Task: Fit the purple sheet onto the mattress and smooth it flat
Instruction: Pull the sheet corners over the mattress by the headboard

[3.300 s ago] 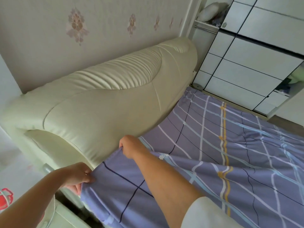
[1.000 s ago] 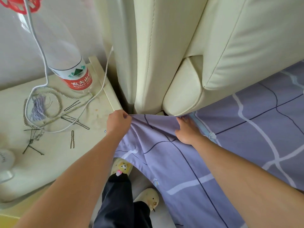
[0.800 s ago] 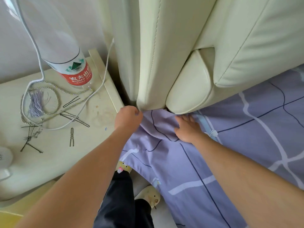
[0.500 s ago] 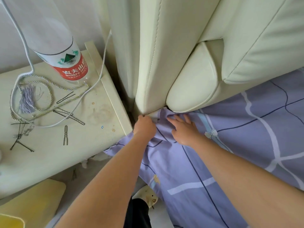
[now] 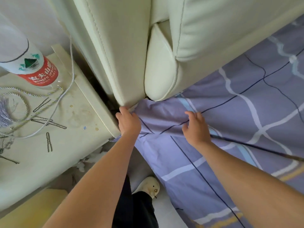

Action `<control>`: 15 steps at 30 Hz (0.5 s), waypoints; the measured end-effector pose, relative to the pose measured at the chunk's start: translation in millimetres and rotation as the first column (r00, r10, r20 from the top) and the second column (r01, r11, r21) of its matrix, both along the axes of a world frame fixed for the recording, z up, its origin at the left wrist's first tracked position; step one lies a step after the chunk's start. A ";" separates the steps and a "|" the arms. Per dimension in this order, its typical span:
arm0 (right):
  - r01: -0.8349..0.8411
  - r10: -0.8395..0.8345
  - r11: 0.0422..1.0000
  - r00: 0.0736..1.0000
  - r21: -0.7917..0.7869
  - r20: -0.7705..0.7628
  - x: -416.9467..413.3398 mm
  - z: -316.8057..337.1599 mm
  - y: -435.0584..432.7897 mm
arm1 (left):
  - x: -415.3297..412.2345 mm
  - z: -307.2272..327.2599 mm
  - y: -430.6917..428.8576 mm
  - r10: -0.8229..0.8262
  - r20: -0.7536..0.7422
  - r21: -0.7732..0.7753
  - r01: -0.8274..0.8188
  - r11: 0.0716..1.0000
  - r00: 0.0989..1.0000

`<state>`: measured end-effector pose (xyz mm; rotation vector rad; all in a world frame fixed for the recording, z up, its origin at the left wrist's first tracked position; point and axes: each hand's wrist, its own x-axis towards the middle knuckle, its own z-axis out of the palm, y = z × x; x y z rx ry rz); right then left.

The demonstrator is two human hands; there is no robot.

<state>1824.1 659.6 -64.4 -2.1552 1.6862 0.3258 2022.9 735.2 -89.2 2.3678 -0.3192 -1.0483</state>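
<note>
The purple sheet (image 5: 238,112) with white, blue and dark check lines covers the mattress from the centre to the right edge, and its side hangs down over the mattress edge. My left hand (image 5: 129,122) grips the sheet's corner right under the cream headboard (image 5: 130,51), in the gap beside the nightstand. My right hand (image 5: 196,127) lies on top of the sheet a little to the right, fingers loosely bent and spread, pressing a fold. The mattress itself is hidden under the sheet.
A cream nightstand (image 5: 69,145) stands close on the left with a large water bottle (image 5: 24,56), a cord, a twisted rope and several hairpins. My leg and a slipper (image 5: 148,186) are on the floor between nightstand and bed.
My left hand has pushed the sheet corner down toward the gap under the headboard. My right hand slid right, away from the headboard, along the sheet. The view moved closer.
</note>
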 end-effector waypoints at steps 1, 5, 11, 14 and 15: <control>0.028 -0.027 0.999 1.000 -0.025 0.016 -6.7 3.3 4.2 | -3.4 4.6 -1.3 0.000 -0.007 -0.028 0.000 1.000 1.000; 0.192 -0.191 0.981 0.981 -0.024 0.037 -41.4 20.1 14.4 | -36.6 22.1 -2.8 -0.166 0.104 -0.005 0.168 0.986 0.981; 0.411 -0.415 0.908 0.909 0.077 0.043 -127.9 47.5 23.0 | -130.5 50.1 -29.9 -0.592 0.040 -0.070 0.593 0.802 0.805; 0.514 -0.518 0.847 0.855 0.136 -0.011 -179.6 55.0 39.0 | -190.0 62.2 -39.9 -0.792 -0.035 -0.070 0.789 0.611 0.610; 0.552 -0.556 0.818 0.831 0.162 -0.029 -202.5 56.4 49.3 | -214.1 65.0 -41.1 -0.832 -0.079 -0.080 0.828 0.555 0.550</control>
